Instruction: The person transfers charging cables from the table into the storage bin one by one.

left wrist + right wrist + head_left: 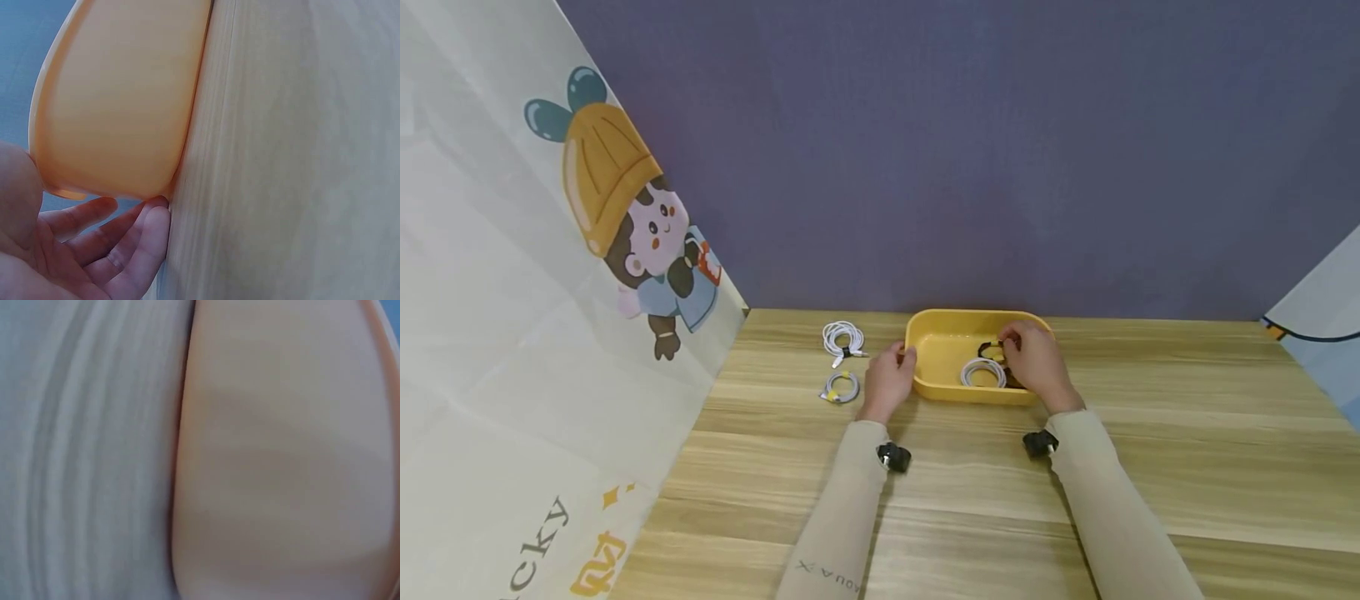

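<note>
A yellow plastic bin stands on the wooden table by the back wall. My left hand grips its left end, thumb at the rim; in the left wrist view the fingers curve against the outside of the wall. Inside the bin, my right hand pinches a small black cable with a yellow piece beside it. A coiled white cable lies just left of that hand, which partly covers a dark item. The right wrist view shows only the bin's side, with the hand hidden.
Left of the bin, a white cable coil with a black tie lies on the table. Nearer me is a smaller grey cable coil with yellow ties. A purple-blue wall panel rises right behind the bin.
</note>
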### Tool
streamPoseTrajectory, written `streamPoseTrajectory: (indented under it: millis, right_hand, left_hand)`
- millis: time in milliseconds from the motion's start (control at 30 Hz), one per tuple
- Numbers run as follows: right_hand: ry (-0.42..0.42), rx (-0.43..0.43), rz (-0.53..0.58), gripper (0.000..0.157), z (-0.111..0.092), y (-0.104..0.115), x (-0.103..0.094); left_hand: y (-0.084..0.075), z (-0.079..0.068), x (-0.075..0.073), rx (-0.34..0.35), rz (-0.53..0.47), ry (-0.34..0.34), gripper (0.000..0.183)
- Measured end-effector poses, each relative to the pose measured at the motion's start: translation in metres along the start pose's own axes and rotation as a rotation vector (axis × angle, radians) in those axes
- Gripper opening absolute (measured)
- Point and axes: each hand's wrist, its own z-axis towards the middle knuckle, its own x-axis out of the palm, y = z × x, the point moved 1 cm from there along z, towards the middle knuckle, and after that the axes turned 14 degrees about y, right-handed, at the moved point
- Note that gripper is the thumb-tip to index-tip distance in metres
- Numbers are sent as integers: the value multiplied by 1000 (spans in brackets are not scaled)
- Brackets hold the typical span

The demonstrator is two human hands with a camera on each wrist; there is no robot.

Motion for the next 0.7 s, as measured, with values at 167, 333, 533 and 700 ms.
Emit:
streamPoseTrajectory:
  millis: [167, 333, 533, 700]
  right_hand:
    - [-191, 15, 41, 17, -2, -2, 3]
    - [-340, 78, 120, 16, -3, -5, 2]
    - [-396, 162, 193, 27, -5, -5, -3]
    - [-386, 213, 197, 36, -5, -5, -6]
  left_hand:
    - [0, 0, -1, -8, 3, 6, 41]
    - [0, -1, -1, -16, 10, 10, 42]
    - [-1, 0, -1, -24, 8, 7, 41]
    - [-1, -1, -1, -17, 12, 7, 41]
